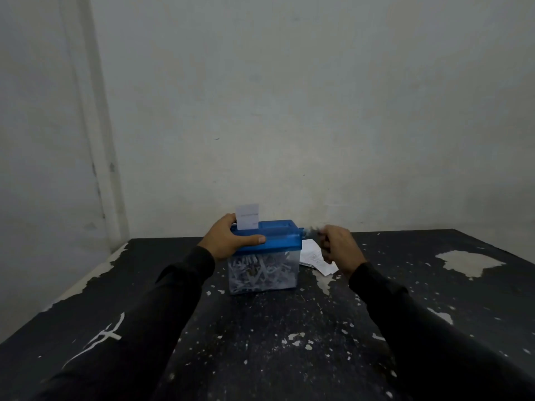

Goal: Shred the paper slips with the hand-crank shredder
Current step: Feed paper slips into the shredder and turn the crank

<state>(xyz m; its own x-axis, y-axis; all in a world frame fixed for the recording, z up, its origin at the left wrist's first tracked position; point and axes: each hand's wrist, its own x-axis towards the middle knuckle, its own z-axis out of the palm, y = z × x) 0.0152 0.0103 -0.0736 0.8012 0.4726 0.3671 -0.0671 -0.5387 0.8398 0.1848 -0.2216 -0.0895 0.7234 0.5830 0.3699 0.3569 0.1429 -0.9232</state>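
Both arms, in dark sleeves, are reaching forward over the black, paint-chipped table (pixel 260 342). The left hand (pixel 225 238) is gripping the blue lid (pixel 278 238) of the hand-crank shredder (pixel 265 256) at its left end, thumb lying along the near edge, fingers curling over the far side. The right hand (pixel 337 244) is sitting at the shredder's right end, fingers curled round the crank (pixel 311 233); crank and fingertips are blurred, so the exact grip cannot be told. The shredder is standing upright near the wall, its long axis running left to right. A white paper slip (pixel 247 217) is standing upright in the lid's slot, just beside the left fingers. The clear bin (pixel 262 273) below is holding shredded strips. More slips (pixel 314 257) are lying flat on the table under the right hand.
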